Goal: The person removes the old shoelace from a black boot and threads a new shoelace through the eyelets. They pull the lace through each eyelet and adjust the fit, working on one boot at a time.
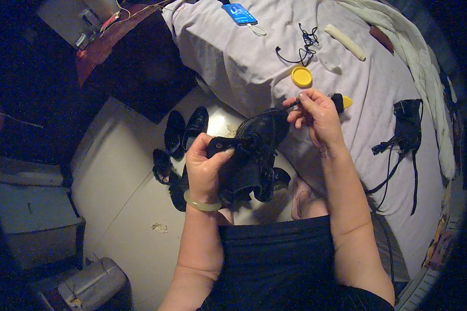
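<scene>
A black, shiny, bag-like item (pixel 262 127) with straps and folds hangs in front of me above the floor; its exact kind is not clear. My left hand (pixel 205 163) is closed on one edge of it, where a small round metal snap or eyelet shows by the thumb. To the right and farther away, my right hand (pixel 316 114) pinches a thin black strap (pixel 294 104) that runs toward the item. Just beyond that hand lies a black and yellow object (pixel 346 101), partly hidden by it. A yellow round lid (pixel 301 76) rests on the bed above the right fingertips.
Several black shoes (pixel 175 133) stand on the pale floor (pixel 124 181) at left. The white-sheeted bed (pixel 275 31) holds a phone-like blue card (pixel 239 14), a black cord (pixel 306 44), a cream strip (pixel 345 42) and a black strapped item (pixel 407 127). A grey bin (pixel 96 285) stands lower left.
</scene>
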{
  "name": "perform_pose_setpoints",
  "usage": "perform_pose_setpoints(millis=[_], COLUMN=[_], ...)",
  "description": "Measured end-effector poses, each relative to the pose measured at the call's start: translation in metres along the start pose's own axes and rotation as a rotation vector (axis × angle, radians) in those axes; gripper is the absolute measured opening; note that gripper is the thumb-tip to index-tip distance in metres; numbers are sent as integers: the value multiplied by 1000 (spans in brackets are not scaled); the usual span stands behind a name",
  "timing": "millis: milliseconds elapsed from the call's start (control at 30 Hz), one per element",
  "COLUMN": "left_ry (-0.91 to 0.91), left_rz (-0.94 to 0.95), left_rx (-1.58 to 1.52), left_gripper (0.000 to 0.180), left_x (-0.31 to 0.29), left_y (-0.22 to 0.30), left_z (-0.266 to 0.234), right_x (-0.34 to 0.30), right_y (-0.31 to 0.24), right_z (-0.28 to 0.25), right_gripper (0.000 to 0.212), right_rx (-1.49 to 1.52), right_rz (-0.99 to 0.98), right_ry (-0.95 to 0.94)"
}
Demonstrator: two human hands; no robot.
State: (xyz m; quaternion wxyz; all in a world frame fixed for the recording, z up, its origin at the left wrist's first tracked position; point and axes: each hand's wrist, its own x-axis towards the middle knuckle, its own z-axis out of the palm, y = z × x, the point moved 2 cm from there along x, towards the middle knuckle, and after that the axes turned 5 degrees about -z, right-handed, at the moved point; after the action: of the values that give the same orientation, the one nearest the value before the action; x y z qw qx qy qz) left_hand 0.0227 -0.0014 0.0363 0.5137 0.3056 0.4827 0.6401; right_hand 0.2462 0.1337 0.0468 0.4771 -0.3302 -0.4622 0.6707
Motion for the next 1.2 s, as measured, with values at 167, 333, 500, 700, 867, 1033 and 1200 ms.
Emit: perform_pose_setpoints(millis=[167,333,500,700,867,1033,1200], left_ry=[15,19,18,40,32,45,35], left_rz=[1,-17,-13,3,-13,-29,-29], left_rx=[-12,-14,-29,-9,-24,-60,-78], left_gripper=[19,19,20,23,23,18,18], left_x=[0,0,0,0,2,0,1], left_y=[2,2,2,0,0,4,2], left_z=[0,1,2,0,-1,1,-3], right_x=[0,-2,-12,-22,-33,-50,-66], right_y=[2,-2,-19,-24,-27,-34,-34], right_z=[2,5,18,28,51,76,89], right_gripper=[14,13,13,11,22,42,45], right_rx=[-66,22,252,8,-566,-847,-1072], right_rz=[-9,8,3,-28,-240,-459,-550], right_ry=[-34,-58,-140,-245,-433,-685,-746])
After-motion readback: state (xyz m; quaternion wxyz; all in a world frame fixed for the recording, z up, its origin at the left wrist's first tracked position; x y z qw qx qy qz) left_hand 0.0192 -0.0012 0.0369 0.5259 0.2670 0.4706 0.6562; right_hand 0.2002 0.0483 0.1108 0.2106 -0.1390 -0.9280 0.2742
